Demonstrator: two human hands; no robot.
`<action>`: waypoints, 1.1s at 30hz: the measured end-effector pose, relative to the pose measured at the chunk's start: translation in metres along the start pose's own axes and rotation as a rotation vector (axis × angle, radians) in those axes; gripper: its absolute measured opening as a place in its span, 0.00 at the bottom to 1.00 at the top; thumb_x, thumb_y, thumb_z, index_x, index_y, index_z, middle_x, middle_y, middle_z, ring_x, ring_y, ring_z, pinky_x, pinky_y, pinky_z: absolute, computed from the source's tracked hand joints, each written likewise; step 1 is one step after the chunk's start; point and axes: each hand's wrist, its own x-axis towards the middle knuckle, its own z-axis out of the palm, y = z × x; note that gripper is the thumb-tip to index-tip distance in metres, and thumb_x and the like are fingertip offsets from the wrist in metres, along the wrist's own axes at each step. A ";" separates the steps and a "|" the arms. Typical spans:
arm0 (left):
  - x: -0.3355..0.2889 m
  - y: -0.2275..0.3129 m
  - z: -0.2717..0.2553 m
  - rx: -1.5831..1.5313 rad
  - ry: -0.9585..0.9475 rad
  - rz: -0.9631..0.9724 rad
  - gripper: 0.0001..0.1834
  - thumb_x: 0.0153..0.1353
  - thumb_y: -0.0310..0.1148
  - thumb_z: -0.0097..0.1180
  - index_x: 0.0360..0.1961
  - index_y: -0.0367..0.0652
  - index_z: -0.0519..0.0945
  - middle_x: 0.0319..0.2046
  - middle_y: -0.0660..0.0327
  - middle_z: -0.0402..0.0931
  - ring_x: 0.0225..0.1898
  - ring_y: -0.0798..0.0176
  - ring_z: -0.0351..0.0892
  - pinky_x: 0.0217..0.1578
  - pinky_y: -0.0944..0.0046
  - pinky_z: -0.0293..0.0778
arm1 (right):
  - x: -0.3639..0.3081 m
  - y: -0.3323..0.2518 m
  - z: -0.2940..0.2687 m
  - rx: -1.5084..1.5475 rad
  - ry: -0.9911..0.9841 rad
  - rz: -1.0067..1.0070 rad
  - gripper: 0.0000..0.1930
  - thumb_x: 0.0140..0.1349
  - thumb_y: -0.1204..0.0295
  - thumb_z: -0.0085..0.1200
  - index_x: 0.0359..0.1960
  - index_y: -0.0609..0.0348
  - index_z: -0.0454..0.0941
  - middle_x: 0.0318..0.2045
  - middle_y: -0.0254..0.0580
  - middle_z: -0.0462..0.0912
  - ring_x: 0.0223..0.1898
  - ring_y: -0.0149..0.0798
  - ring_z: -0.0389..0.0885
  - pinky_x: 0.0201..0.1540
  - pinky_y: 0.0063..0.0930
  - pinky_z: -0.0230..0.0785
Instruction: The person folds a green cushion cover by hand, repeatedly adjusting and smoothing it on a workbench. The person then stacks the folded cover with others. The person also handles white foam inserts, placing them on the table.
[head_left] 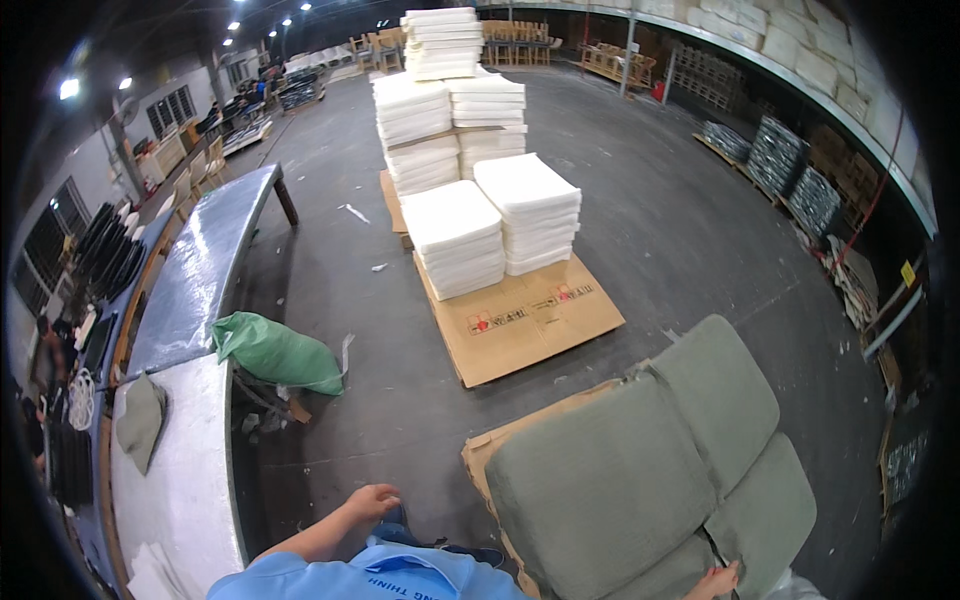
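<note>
Several grey-green seat cushions (605,480) lie in stacks on a cardboard sheet at the lower right. At the near edge, my right hand (714,582) is closed on the border of a grey-green cushion (765,510), beside a thin dark strip; the lower part of that hand is cut off by the frame. My left hand (372,502) hangs in front of my blue shirt, fingers loosely apart and nothing in them. It is above the floor, between the worktable and the cushions.
White foam pads (455,235) stand in tall stacks ahead, the nearest on a cardboard sheet (540,320). To the left runs a silver-topped table (185,480) bearing a grey-green cloth piece (141,422). A green sack (280,352) leans at its edge. Wrapped bundles (775,155) line the right side.
</note>
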 end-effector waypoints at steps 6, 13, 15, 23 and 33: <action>-0.008 0.113 -0.074 -0.473 -0.249 0.860 0.20 0.74 0.31 0.54 0.65 0.43 0.78 0.61 0.54 0.79 0.61 0.60 0.77 0.61 0.61 0.72 | -0.139 0.018 0.029 0.087 -0.423 -0.288 0.21 0.63 0.71 0.65 0.56 0.59 0.77 0.43 0.53 0.83 0.38 0.48 0.83 0.39 0.45 0.81; -0.102 0.240 -0.255 -0.446 -0.507 1.929 0.18 0.77 0.35 0.47 0.58 0.36 0.81 0.60 0.48 0.78 0.58 0.46 0.79 0.59 0.51 0.72 | -0.407 -0.005 0.127 0.051 -0.731 -0.231 0.20 0.73 0.62 0.58 0.60 0.59 0.74 0.51 0.38 0.79 0.43 0.32 0.78 0.44 0.28 0.72; -0.108 0.234 -0.283 -0.583 -0.489 2.017 0.20 0.78 0.36 0.44 0.58 0.36 0.81 0.57 0.50 0.80 0.53 0.46 0.81 0.56 0.52 0.74 | -0.459 0.003 0.146 0.078 -0.822 -0.264 0.15 0.75 0.65 0.56 0.58 0.58 0.76 0.46 0.34 0.81 0.38 0.27 0.78 0.40 0.22 0.71; -0.039 0.178 -0.420 -0.591 -0.102 1.886 0.17 0.76 0.34 0.48 0.52 0.34 0.83 0.53 0.47 0.82 0.50 0.48 0.83 0.51 0.51 0.77 | -0.669 0.113 0.246 -0.148 -1.136 -0.036 0.09 0.74 0.68 0.56 0.49 0.59 0.80 0.35 0.36 0.83 0.29 0.29 0.82 0.32 0.22 0.75; 0.204 -0.009 -0.482 -0.372 0.318 0.279 0.16 0.71 0.33 0.57 0.58 0.43 0.82 0.50 0.56 0.85 0.48 0.62 0.85 0.49 0.64 0.79 | -0.889 0.248 0.494 -0.381 -1.563 0.497 0.09 0.73 0.67 0.57 0.48 0.58 0.79 0.34 0.39 0.84 0.29 0.33 0.85 0.32 0.27 0.79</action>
